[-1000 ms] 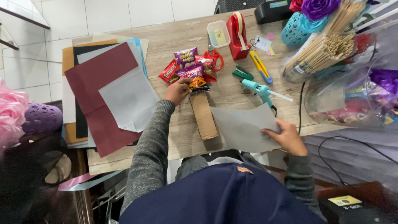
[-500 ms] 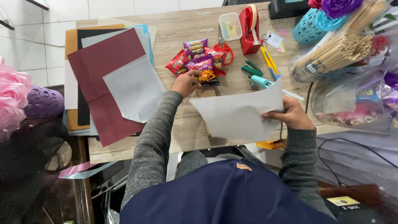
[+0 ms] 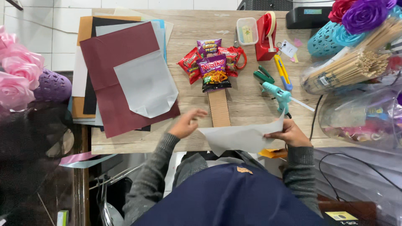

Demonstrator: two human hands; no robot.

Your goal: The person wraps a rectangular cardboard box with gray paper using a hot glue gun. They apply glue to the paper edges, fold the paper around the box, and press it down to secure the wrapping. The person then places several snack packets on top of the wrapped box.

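Pinching thin grey paper sheet, right hand; left hand free.

1. A pale wood-grain surface fills the middle of the view.
2. White floor tiles with grey grout lie beyond its far and left edges.
3. Even, soft light casts only faint shadows.

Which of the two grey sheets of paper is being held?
The grey sheet at the table's near edge, pinched by the right hand. The other grey sheet lies flat on the dark red paper, untouched.
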